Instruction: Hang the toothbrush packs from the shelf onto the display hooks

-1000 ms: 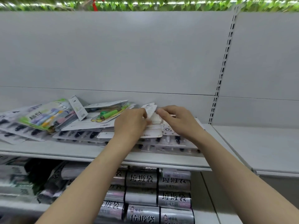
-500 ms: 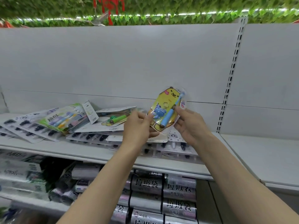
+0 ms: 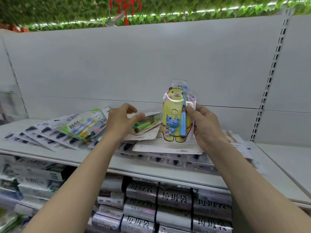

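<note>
My right hand holds a yellow bear toothbrush pack upright above the shelf; it carries a blue toothbrush and a blue frog keyring. My left hand has its fingers apart, hovering over a pack with a green toothbrush on top of the pile. Several more toothbrush packs lie fanned out and overlapping across the white shelf. No display hooks show in this view.
A plain white back panel rises behind the shelf, with a slotted upright on the right. Silver rolls with printed labels and boxed goods fill the shelf below. Green foliage and a red ornament hang overhead.
Both hands lifted the yellow bear pack out of the pile; my left hand then let go and moved left over the green pack, while my right hand turned the pack upright.
</note>
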